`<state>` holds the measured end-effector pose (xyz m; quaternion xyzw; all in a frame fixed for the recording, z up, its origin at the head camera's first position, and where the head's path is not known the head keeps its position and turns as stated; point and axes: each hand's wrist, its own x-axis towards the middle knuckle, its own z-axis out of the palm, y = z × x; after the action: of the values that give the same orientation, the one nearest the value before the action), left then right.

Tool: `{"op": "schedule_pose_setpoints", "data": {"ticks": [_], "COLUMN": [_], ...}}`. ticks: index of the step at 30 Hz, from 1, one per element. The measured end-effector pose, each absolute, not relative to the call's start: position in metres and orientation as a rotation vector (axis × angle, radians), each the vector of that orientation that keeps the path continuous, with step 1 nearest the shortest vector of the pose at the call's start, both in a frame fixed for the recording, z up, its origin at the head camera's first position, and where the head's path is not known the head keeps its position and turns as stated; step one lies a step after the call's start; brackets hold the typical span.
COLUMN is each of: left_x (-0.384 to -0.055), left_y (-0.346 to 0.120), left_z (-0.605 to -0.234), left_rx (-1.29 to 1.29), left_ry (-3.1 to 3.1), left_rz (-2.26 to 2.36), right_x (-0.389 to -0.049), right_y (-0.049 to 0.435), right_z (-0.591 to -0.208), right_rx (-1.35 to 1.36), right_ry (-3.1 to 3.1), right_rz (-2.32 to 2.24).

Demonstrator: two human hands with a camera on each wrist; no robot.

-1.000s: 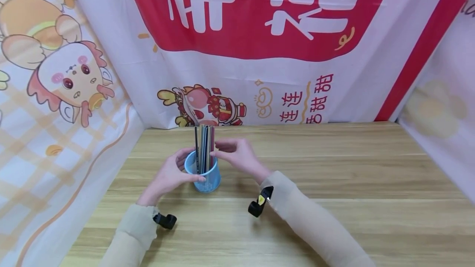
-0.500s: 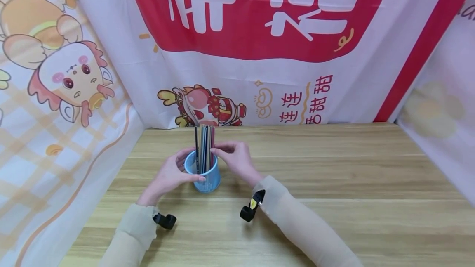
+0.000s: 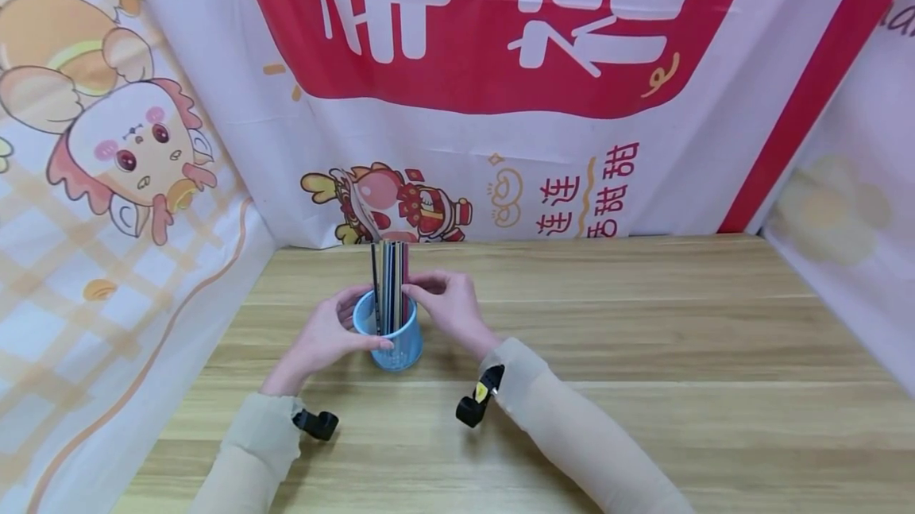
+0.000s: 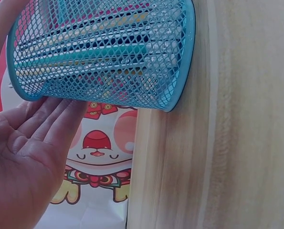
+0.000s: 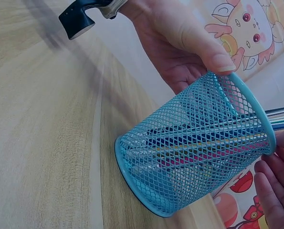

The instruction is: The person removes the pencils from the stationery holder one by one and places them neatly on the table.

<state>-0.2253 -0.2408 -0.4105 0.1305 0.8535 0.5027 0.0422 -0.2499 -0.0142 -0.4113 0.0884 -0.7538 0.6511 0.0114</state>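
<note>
A blue mesh pen cup (image 3: 400, 351) stands upright on the table in the head view. Several slim, pen-like sticks (image 3: 391, 284) in dark, pale and reddish colours rise from it; their clear lower ends show through the mesh in the left wrist view. My left hand (image 3: 330, 337) holds the cup from the left, thumb at the near rim, fingers round the far side. At the cup's right, my right hand (image 3: 446, 306) has thumb and forefinger at the reddish stick on the bundle's right edge, seemingly pinching it. Its exact contact is partly hidden.
The wood-grain table (image 3: 643, 355) stretches out to the right of the cup. A printed cloth (image 3: 493, 133) hangs behind it, and another cartoon cloth (image 3: 136, 276) borders the left. Both wrists wear black cameras.
My right hand has moved slightly left, its forearm swinging inward, and its thumb and fingers have drawn together at the sticks. The left hand keeps its hold on the cup.
</note>
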Motion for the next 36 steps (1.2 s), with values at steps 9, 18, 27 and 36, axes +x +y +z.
{"op": "schedule_pose_setpoints", "data": {"ticks": [9,18,27,36], "left_x": [-0.225,-0.225,-0.226,-0.226], "left_y": [-0.241,-0.241,-0.241,-0.242], "left_z": [-0.41,-0.41,-0.408,-0.411], "left_rx": [0.386,0.391,0.383,0.4], "left_ry": [2.613,2.609,2.618,2.622], "left_rz": [1.528,1.543,1.531,1.521], "right_x": [-0.251,-0.252,-0.251,-0.245], "right_y": [-0.014,-0.008,0.004,0.024], "right_z": [-0.411,-0.403,-0.373,-0.338], "right_rx": [0.276,0.274,0.475,0.556], "right_ry": [-2.296,-2.267,-2.029,-1.784], "right_rz": [2.052,2.096,2.141,2.108]}}
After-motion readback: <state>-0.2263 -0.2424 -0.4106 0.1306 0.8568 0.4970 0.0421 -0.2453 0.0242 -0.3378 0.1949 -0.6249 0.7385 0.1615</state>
